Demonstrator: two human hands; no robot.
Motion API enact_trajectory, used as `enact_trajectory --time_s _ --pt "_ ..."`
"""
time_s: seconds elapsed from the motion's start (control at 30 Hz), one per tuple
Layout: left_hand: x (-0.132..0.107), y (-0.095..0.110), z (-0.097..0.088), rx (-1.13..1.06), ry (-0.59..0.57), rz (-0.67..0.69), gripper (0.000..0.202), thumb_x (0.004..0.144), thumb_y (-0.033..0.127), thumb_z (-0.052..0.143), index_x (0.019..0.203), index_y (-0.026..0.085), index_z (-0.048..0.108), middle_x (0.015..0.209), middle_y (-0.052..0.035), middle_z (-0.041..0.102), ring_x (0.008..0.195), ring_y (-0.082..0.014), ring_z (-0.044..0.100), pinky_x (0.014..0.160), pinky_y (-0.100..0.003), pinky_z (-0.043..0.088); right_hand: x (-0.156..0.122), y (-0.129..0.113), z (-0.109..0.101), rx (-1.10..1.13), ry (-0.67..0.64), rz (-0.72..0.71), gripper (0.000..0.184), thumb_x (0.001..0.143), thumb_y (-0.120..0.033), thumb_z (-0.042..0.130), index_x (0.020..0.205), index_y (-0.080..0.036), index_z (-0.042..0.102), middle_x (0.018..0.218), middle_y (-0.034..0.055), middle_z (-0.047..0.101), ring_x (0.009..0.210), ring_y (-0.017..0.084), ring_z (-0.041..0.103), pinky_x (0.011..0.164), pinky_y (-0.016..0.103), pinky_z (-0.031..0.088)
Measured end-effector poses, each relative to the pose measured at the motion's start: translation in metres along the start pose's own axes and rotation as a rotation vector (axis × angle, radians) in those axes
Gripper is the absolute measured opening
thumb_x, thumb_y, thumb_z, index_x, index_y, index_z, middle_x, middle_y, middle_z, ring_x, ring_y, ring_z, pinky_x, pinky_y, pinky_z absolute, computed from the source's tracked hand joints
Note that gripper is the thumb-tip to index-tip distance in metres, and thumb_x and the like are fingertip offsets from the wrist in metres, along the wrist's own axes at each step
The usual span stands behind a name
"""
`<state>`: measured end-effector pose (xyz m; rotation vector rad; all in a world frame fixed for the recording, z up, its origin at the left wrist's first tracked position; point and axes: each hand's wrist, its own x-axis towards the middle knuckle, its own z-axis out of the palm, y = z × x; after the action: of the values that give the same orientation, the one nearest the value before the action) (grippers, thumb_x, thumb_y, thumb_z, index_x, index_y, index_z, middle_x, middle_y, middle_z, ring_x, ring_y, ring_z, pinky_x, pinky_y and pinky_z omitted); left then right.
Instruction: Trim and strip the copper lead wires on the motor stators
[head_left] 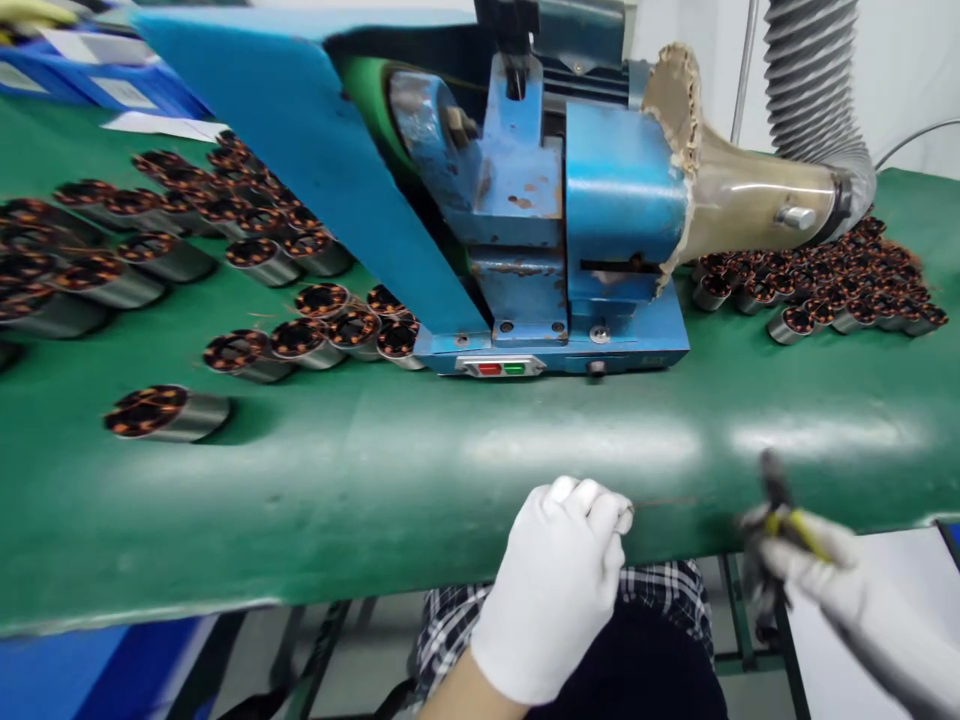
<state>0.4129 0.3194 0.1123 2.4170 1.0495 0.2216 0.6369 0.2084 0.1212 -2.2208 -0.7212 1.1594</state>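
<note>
My left hand (559, 580), in a white glove, is closed above the front edge of the green table. A thin reddish wire (664, 501) sticks out to the right from its fingertips. Over at the right, my right hand (836, 570), also gloved and blurred by motion, grips pliers (778, 490) with black and yellow handles; their dark jaws point up and away from me. Whether the jaws are apart is too smeared to see. A single motor stator (191, 416) with copper windings lies on the table at the left, apart from both hands.
A blue belt machine (517, 200) with red and green buttons stands mid-table, joined to a grey duct hose (814, 80). Many stators (259, 262) crowd its left side. Another cluster (855, 290) lies to its right. Blue bins (112, 75) stand far left.
</note>
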Motion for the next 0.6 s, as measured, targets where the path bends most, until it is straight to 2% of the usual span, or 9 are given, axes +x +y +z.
enact_trajectory --time_s 0.07,0.1,0.13,0.2,0.3,0.47,0.6 --pt "0.000 -0.002 0.003 0.020 0.016 0.021 0.021 0.079 0.007 0.041 0.084 0.021 0.055 0.083 -0.0016 0.060 0.073 -0.0210 0.050 0.068 -0.038 0.039 -0.023 -0.008 0.027 0.112 -0.354 0.079 0.040 0.070 -0.046 0.064 0.099 -0.018 0.065 0.087 0.0074 0.070 0.087 0.027 0.063 0.080 0.037 0.050" --pt "-0.001 -0.003 0.004 0.023 0.024 0.028 0.020 0.080 0.007 0.041 0.084 0.021 0.055 0.083 -0.0018 0.060 0.073 -0.0210 0.049 0.068 -0.038 0.039 -0.030 -0.011 0.038 0.128 -0.456 0.080 0.037 0.072 -0.045 0.062 0.097 -0.017 0.066 0.085 0.0069 0.070 0.086 0.026 0.063 0.082 0.038 0.049" --pt "-0.001 -0.004 0.006 0.022 0.031 0.034 0.019 0.080 0.008 0.041 0.084 0.021 0.055 0.083 -0.0020 0.060 0.073 -0.0211 0.049 0.067 -0.038 0.039 -0.033 -0.014 0.048 0.138 -0.499 0.063 0.035 0.075 -0.044 0.060 0.096 -0.017 0.066 0.085 0.0065 0.069 0.085 0.025 0.063 0.084 0.038 0.048" --pt "-0.002 -0.006 0.008 0.011 0.040 0.041 0.018 0.081 0.009 0.042 0.083 0.020 0.055 0.083 -0.0025 0.060 0.074 -0.0213 0.049 0.068 -0.038 0.039 -0.033 -0.019 0.063 0.157 -0.493 0.016 0.034 0.076 -0.040 0.059 0.099 -0.016 0.064 0.091 0.0062 0.068 0.089 0.025 0.061 0.089 0.038 0.044" --pt "-0.003 -0.005 0.008 0.004 0.036 0.032 0.017 0.081 0.009 0.042 0.082 0.020 0.055 0.083 -0.0029 0.060 0.075 -0.0216 0.049 0.068 -0.039 0.039 -0.027 -0.024 0.073 0.159 -0.459 -0.002 0.033 0.077 -0.037 0.058 0.103 -0.016 0.062 0.093 0.0055 0.067 0.092 0.024 0.060 0.091 0.037 0.043" --pt "-0.001 -0.001 0.003 0.009 0.023 0.023 0.018 0.079 0.009 0.041 0.081 0.020 0.055 0.083 -0.0031 0.060 0.073 -0.0215 0.051 0.068 -0.039 0.040 -0.028 -0.028 0.075 0.107 -0.430 -0.081 0.027 0.078 -0.034 0.057 0.096 -0.016 0.065 0.088 0.0060 0.067 0.086 0.024 0.061 0.085 0.035 0.047" --pt "0.000 -0.001 0.002 0.026 0.033 0.011 0.017 0.080 0.009 0.042 0.080 0.021 0.054 0.081 -0.0024 0.059 0.072 -0.0212 0.050 0.067 -0.038 0.040 -0.030 -0.029 0.073 0.097 -0.393 -0.085 0.027 0.076 -0.035 0.059 0.095 -0.017 0.065 0.083 0.0052 0.067 0.081 0.024 0.061 0.081 0.034 0.048"
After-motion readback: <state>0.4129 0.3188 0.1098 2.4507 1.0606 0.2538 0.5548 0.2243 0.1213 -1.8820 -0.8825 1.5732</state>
